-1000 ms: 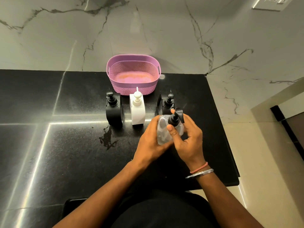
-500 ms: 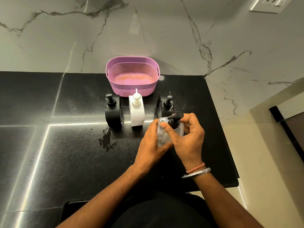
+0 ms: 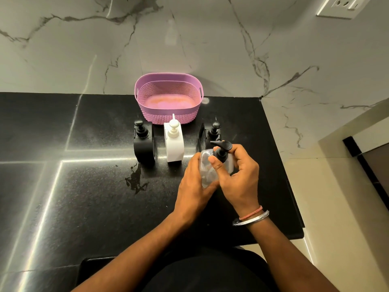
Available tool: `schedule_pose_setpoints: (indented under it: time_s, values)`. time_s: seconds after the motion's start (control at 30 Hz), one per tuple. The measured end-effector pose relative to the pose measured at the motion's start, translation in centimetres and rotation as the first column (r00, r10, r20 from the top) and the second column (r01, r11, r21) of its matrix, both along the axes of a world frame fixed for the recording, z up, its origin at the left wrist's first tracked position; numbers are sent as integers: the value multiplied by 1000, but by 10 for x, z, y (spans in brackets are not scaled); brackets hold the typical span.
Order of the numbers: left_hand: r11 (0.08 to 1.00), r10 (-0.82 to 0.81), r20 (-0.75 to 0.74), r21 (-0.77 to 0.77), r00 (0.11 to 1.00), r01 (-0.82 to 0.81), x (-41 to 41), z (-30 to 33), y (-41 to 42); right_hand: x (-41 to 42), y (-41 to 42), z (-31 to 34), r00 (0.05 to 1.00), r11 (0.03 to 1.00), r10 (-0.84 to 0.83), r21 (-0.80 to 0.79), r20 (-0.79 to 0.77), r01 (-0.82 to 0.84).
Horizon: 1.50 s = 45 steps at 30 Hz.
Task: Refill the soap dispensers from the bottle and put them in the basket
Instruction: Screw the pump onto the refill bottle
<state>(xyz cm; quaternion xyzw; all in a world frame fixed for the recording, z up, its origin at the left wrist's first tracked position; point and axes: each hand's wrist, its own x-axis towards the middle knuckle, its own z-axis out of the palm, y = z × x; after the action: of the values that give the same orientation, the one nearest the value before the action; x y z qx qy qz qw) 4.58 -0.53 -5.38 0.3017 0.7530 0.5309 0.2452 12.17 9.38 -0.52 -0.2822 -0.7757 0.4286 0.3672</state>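
left hand (image 3: 193, 186) half hides clear bottle (image 3: 207, 165)

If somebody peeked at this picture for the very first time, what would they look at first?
Probably the two hands in the middle: the left hand holds a clear bottle while the right hand pinches its black pump. Next, the bright purple basket at the back against the marble wall, with a white dispenser in front of it between two black ones on the dark counter.

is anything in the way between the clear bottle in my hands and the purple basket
Partly. The white dispenser and the right black dispenser stand in a row between the clear bottle and the basket; lifting over them looks clear.
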Motion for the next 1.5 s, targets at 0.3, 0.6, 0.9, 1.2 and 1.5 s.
schedule_pose_setpoints:
  time_s: [0.3,0.6,0.9,1.2,1.5]
  values:
    - [1000,-28,4,12,1000,28,-6,1,0,-4,1,1,1000,1000,-21,1,20,21]
    - [991,-133,73,8,988,133,1,-32,-11,31,-13,-51,974,959,155,-264,166,-107]
    - [936,-340,34,-80,940,342,19,-47,31,52,35,-80,989,947,17,-319,145,31]
    - [927,-371,-5,-69,929,370,25,-47,76,60,68,-81,987,948,-45,-305,155,91]
    - [903,-415,48,-101,908,418,22,-37,109,60,104,-84,967,952,-57,-279,247,127]
